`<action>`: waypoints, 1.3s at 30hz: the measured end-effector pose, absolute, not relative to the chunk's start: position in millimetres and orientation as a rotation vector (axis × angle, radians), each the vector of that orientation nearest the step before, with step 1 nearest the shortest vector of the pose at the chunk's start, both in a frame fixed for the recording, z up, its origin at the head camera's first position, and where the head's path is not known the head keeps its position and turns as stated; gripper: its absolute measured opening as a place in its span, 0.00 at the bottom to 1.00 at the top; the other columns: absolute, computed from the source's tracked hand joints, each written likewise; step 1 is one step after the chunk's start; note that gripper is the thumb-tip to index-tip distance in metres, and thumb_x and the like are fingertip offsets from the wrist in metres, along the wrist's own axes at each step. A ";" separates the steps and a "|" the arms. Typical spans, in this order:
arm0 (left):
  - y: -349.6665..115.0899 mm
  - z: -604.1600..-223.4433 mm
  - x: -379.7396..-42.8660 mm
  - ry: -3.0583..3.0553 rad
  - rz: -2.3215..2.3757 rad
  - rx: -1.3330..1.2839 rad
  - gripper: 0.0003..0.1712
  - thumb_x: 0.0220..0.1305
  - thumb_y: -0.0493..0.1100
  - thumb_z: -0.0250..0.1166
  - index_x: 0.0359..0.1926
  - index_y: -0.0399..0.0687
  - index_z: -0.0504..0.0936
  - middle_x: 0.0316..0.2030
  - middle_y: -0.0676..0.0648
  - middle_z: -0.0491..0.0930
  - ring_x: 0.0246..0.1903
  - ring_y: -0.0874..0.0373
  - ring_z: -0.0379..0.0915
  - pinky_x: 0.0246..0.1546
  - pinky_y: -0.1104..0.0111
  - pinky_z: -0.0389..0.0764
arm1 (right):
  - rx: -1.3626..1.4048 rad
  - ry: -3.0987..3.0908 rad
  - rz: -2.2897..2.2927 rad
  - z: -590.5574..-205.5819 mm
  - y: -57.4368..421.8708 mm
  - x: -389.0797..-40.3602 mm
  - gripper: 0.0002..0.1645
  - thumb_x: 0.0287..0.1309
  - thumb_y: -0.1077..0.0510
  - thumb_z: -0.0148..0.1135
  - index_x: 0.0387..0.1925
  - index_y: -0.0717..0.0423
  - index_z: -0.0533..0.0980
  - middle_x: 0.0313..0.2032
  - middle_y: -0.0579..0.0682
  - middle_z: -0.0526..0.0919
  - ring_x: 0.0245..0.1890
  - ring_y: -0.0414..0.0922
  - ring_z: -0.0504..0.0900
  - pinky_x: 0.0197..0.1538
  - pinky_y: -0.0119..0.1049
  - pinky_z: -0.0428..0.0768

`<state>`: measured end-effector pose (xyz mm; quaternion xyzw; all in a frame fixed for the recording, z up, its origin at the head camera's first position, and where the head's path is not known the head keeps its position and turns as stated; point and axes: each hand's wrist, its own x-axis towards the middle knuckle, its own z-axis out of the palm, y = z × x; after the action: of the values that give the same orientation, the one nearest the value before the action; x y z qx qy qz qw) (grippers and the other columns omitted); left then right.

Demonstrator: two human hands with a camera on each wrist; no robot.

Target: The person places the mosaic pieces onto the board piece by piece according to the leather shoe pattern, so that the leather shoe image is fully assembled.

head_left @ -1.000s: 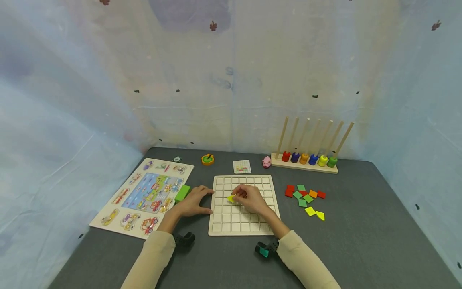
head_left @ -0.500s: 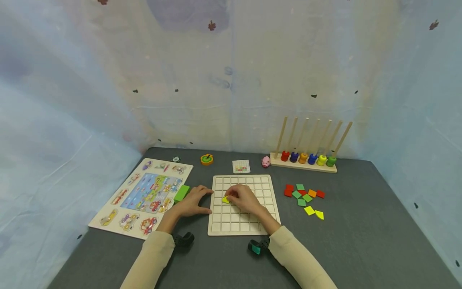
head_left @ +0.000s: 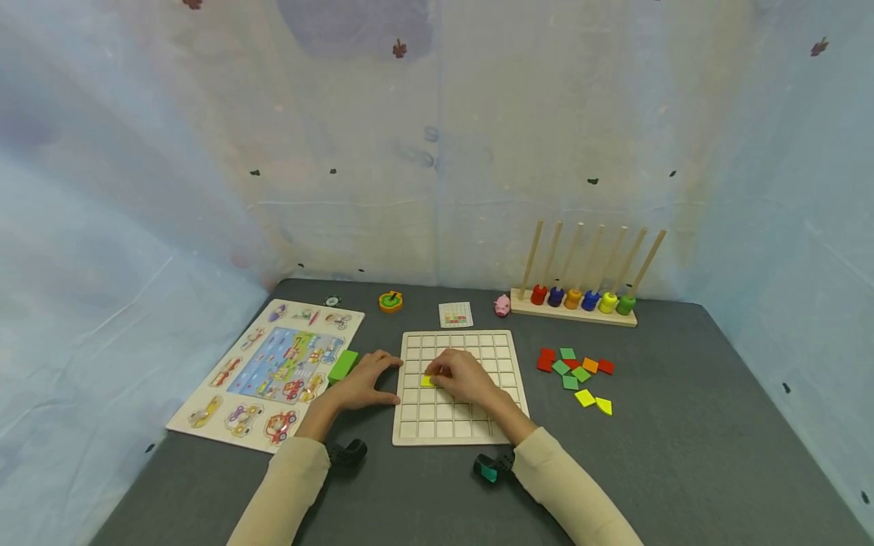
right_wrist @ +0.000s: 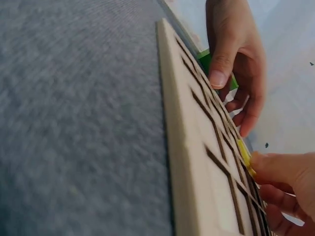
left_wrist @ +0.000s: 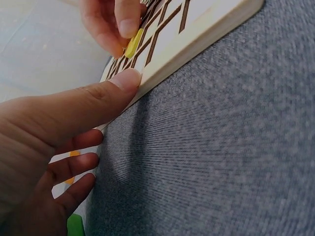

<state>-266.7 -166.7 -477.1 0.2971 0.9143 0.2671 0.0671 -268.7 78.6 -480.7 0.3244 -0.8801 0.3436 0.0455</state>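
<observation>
A pale wooden grid board (head_left: 456, 431) lies on the table in front of me. My right hand (head_left: 464, 376) is over its left-middle squares and pinches a small yellow square tile (head_left: 426, 381) between thumb and finger. In the left wrist view the yellow tile (left_wrist: 134, 44) lies down at the grid lines. My left hand (head_left: 365, 381) rests at the board's left edge, its thumb (left_wrist: 125, 81) touching the rim and its other fingers spread loosely along the side.
Right of the board lie several loose red, green, orange and yellow tiles (head_left: 580, 374). A green block (head_left: 344, 365) and a picture puzzle (head_left: 205, 390) are on the left. Behind stand a pattern card (head_left: 455, 315), a pink pig (head_left: 502, 305) and a peg rack (head_left: 573, 309).
My right hand has moved slightly left across the board with the yellow tile, which now lies flatter at a left-side square. My left hand has stayed at the edge.
</observation>
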 end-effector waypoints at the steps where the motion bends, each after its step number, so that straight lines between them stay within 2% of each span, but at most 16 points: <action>1: -166.7 -477.0 -266.7 2.756 0.805 0.893 0.38 0.52 0.52 0.71 0.61 0.42 0.69 0.56 0.43 0.66 0.57 0.47 0.60 0.57 0.50 0.63 | 1.005 -2.684 1.056 -480.8 80.6 -267.9 0.07 0.55 0.61 0.65 0.37 0.55 0.83 0.33 0.47 0.80 0.28 0.37 0.75 0.32 0.30 0.73; 7: -166.9 -476.6 -266.2 2.760 0.798 0.882 0.39 0.52 0.53 0.71 0.62 0.43 0.69 0.56 0.43 0.66 0.57 0.47 0.60 0.57 0.50 0.63 | 1.062 -2.633 1.158 -481.6 102.6 -265.8 0.10 0.57 0.60 0.63 0.41 0.58 0.82 0.40 0.53 0.78 0.30 0.40 0.75 0.34 0.30 0.75; 15: -167.4 -476.5 -266.5 2.751 0.803 0.880 0.39 0.52 0.53 0.70 0.62 0.43 0.68 0.57 0.43 0.65 0.58 0.47 0.59 0.58 0.50 0.62 | 1.075 -2.509 1.165 -473.7 158.7 -262.0 0.09 0.56 0.61 0.64 0.38 0.60 0.82 0.34 0.51 0.82 0.28 0.42 0.77 0.31 0.30 0.76; 23: -167.0 -477.1 -267.9 2.749 0.803 0.854 0.40 0.52 0.53 0.71 0.62 0.43 0.68 0.58 0.43 0.65 0.59 0.47 0.59 0.58 0.50 0.62 | 0.884 -2.605 1.094 -466.4 220.7 -251.5 0.08 0.55 0.61 0.65 0.38 0.58 0.82 0.31 0.45 0.80 0.26 0.38 0.74 0.29 0.30 0.73; 30: -165.8 -478.0 -268.6 2.750 0.798 0.851 0.40 0.51 0.54 0.71 0.62 0.45 0.68 0.58 0.43 0.65 0.59 0.47 0.59 0.58 0.51 0.62 | 0.781 -2.717 0.991 -459.9 269.0 -232.9 0.10 0.53 0.61 0.67 0.39 0.59 0.81 0.34 0.50 0.81 0.31 0.40 0.77 0.33 0.33 0.76; 39: -166.8 -478.4 -270.0 2.752 0.791 0.854 0.40 0.51 0.55 0.71 0.62 0.44 0.68 0.58 0.43 0.65 0.59 0.46 0.59 0.58 0.50 0.62 | 0.726 -2.939 0.932 -451.7 314.3 -216.9 0.13 0.51 0.61 0.68 0.40 0.60 0.80 0.31 0.48 0.78 0.28 0.36 0.74 0.30 0.31 0.74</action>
<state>-270.0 -166.8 -478.4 0.2851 0.9182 0.2641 0.0767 -216.9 314.3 -451.7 0.2291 -0.9277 0.2944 -0.0129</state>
